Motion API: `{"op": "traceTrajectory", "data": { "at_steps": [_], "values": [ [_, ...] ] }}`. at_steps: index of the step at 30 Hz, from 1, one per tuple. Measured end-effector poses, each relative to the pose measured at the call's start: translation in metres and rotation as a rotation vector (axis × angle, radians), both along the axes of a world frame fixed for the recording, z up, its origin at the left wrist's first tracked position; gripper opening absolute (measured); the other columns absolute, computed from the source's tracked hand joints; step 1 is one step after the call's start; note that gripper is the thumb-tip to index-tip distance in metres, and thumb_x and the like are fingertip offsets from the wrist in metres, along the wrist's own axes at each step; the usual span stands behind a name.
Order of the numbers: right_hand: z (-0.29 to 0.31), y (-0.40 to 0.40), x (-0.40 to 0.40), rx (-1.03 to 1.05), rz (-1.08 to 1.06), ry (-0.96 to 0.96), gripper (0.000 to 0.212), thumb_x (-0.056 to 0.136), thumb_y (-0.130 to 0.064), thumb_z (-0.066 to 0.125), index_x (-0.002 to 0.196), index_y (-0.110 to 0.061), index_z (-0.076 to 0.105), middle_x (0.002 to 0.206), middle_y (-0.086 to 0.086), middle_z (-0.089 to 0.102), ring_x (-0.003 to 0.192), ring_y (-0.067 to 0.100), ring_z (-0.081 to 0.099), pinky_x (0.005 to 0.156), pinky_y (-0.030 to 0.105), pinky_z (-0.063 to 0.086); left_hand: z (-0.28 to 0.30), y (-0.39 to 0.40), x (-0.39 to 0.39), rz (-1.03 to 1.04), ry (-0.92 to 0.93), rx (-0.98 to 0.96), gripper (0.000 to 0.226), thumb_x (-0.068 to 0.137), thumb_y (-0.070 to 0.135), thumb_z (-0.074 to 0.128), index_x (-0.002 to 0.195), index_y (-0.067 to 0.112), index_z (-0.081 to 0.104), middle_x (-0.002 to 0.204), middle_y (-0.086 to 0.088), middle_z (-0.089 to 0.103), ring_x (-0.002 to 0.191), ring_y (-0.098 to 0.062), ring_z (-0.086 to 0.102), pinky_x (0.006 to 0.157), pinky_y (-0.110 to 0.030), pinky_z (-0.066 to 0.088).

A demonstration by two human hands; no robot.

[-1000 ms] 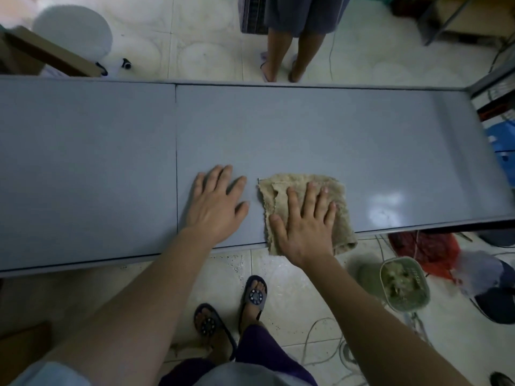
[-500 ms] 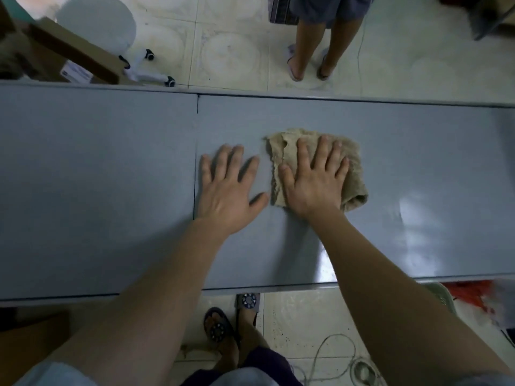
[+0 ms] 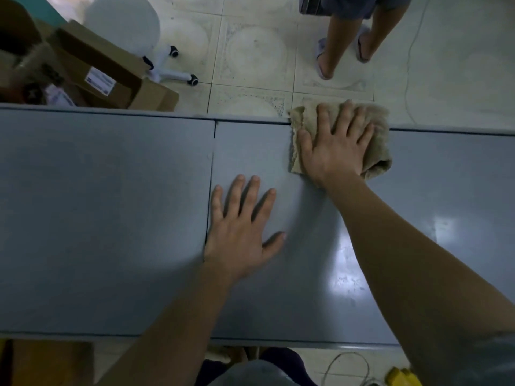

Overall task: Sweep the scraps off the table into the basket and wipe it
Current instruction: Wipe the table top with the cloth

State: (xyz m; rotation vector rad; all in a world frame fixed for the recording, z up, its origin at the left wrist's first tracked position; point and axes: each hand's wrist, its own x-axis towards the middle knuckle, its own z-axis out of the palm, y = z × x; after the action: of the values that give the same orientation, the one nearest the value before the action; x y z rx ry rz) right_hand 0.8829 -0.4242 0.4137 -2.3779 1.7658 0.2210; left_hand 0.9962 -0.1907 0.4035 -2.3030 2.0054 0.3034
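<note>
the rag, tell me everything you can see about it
The rag is a beige, coarse, terry-like cloth with a frayed left edge, bunched into a thick fold at its lower right corner. It lies on the grey table at the far edge, its top overhanging toward the floor. The right hand presses flat on it, fingers spread. The left hand rests apart on the table, not touching it.

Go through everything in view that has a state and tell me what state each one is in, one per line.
right hand: flat, fingers spread, pressing the cloth
cloth: folded, at the table's far edge, partly overhanging it
left hand: flat, fingers spread, resting on the bare table
table: no scraps in sight, glossy patch at right
cardboard box: open, on the floor beyond the table
</note>
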Motion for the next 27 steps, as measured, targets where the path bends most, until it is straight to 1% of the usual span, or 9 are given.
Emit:
{"op": "traceTrajectory", "data": {
  "at_steps": [4,8,12,14,18,21,23,25,27],
  "values": [
    [0.002,0.005,0.012,0.005,0.039,-0.010,0.080,0.104,-0.070,0.012,0.174,-0.031,0.008,0.181,0.018,-0.009,0.165,0.046,-0.013,0.130,0.067,-0.010,0.000,-0.002,0.001,0.004,-0.006,0.008,0.088,0.100,0.078,0.015,0.171,0.027,0.005,0.179,-0.010,-0.007,0.164,-0.035,-0.012,0.124,-0.070,0.002],
    [0.000,0.031,0.019,0.010,0.089,-0.038,0.079,0.106,-0.068,0.013,0.174,-0.029,0.010,0.180,0.018,-0.010,0.165,0.045,-0.014,0.130,0.066,-0.011,-0.001,-0.003,0.004,0.019,-0.014,0.000,0.081,0.104,0.072,0.014,0.171,0.027,0.009,0.179,-0.009,0.000,0.165,-0.034,-0.006,0.125,-0.069,0.004],
    [-0.003,0.066,0.005,0.010,0.115,-0.034,0.077,0.107,-0.067,0.015,0.174,-0.030,0.012,0.181,0.016,-0.011,0.165,0.043,-0.015,0.130,0.066,-0.009,0.000,-0.002,0.003,0.063,0.025,-0.080,0.070,0.108,0.054,0.025,0.168,0.017,0.026,0.177,-0.008,0.018,0.165,-0.030,0.006,0.127,-0.065,0.010],
    [-0.002,0.091,-0.004,0.005,0.121,-0.037,0.076,0.107,-0.066,0.016,0.174,-0.031,0.012,0.181,0.015,-0.010,0.165,0.042,-0.014,0.130,0.065,-0.009,-0.001,-0.004,0.006,0.067,0.053,-0.131,0.064,0.108,0.045,0.029,0.164,0.015,0.033,0.175,-0.009,0.025,0.164,-0.029,0.012,0.128,-0.063,0.012],
    [-0.002,0.145,-0.025,0.010,0.088,-0.026,0.075,0.108,-0.066,0.017,0.174,-0.032,0.012,0.182,0.013,-0.008,0.166,0.040,-0.013,0.131,0.064,-0.009,-0.005,-0.005,0.009,0.060,0.111,-0.186,0.058,0.105,0.040,0.034,0.154,0.012,0.047,0.170,-0.009,0.035,0.162,-0.029,0.020,0.129,-0.061,0.013],
    [0.000,0.177,-0.042,0.024,0.048,-0.004,0.075,0.108,-0.067,0.016,0.174,-0.033,0.010,0.182,0.011,-0.010,0.166,0.039,-0.013,0.132,0.062,-0.009,-0.005,-0.004,0.020,-0.042,0.124,-0.118,0.065,0.106,0.048,0.028,0.158,0.012,0.042,0.174,-0.008,0.026,0.163,-0.031,0.013,0.131,-0.058,0.011],
    [0.001,0.199,-0.051,0.033,0.037,0.008,0.075,0.107,-0.067,0.014,0.174,-0.034,0.009,0.182,0.010,-0.012,0.166,0.037,-0.016,0.132,0.061,-0.009,0.001,0.000,0.034,-0.127,0.097,-0.041,0.069,0.107,0.054,0.022,0.164,0.017,0.034,0.177,-0.007,0.016,0.164,-0.032,0.006,0.132,-0.054,0.008],
    [0.000,0.223,-0.059,0.033,0.022,0.008,0.076,0.106,-0.068,0.012,0.174,-0.035,0.008,0.182,0.008,-0.014,0.166,0.036,-0.017,0.132,0.061,-0.009,0.007,0.010,0.045,-0.125,0.065,0.007,0.068,0.107,0.058,0.023,0.167,0.027,0.027,0.178,-0.007,0.012,0.164,-0.034,0.005,0.131,-0.055,0.007],
    [-0.002,0.245,-0.064,0.041,0.001,0.009,0.077,0.105,-0.070,0.011,0.174,-0.036,0.008,0.181,0.007,-0.015,0.166,0.036,-0.018,0.132,0.062,-0.009,0.011,0.029,0.048,-0.098,0.043,0.024,0.068,0.106,0.060,0.023,0.168,0.031,0.024,0.178,-0.008,0.012,0.163,-0.035,0.006,0.130,-0.059,0.007]
  ]
}}
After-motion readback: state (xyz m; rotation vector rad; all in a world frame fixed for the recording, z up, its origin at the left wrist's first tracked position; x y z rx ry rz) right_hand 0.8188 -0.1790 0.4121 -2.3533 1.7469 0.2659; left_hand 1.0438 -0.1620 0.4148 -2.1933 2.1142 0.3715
